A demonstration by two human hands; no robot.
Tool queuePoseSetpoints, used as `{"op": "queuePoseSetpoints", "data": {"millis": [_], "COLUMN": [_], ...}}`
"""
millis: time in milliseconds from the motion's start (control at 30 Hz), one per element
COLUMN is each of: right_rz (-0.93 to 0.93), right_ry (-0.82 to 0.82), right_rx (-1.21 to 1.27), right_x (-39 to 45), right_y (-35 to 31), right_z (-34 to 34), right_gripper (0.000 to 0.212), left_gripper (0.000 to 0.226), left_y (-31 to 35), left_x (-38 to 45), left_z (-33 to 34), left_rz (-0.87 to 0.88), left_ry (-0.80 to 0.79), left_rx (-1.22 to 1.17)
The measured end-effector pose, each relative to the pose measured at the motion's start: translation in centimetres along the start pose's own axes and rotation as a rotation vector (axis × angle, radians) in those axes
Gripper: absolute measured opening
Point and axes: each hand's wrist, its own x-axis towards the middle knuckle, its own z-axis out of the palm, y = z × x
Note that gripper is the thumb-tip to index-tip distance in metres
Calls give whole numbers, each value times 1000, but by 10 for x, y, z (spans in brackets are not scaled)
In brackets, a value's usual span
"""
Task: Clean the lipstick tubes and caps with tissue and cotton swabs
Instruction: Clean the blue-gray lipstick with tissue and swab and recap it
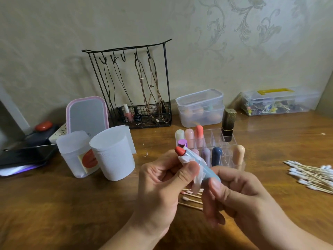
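An uncapped light blue lipstick tube with a red-orange bullet points up and left, held over the table. My right hand grips its base. My left hand pinches a piece of white tissue wrapped around the tube's upper part. Behind them a clear organizer holds several capped lipsticks, among them a black and gold one. Used cotton swabs lie on the table under my hands.
A pile of clean cotton swabs lies at the right. A white tissue roll and its white container stand at the left. A mirror, wire rack and clear boxes line the wall.
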Motion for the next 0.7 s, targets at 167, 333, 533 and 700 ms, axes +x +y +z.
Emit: {"op": "queuePoseSetpoints", "data": {"millis": [167, 333, 533, 700], "right_rz": [464, 151, -7, 355], "right_ry": [-211, 79, 78, -222], "right_rx": [592, -289, -366, 361], "right_x": [-2, -5, -6, -4], "right_y": [-8, -9, -6, -13], "right_z": [-3, 2, 4, 0], "right_gripper": [46, 55, 45, 52], "left_gripper": [34, 35, 33, 29], "left_y": [0, -2, 0, 1], "left_x": [-1, 1, -3, 0], "left_z": [-4, -4, 0, 0], "left_rz": [-22, -16, -28, -55], "left_ry": [-57, -17, -11, -16], "left_rx": [-3, 6, -31, -76]}}
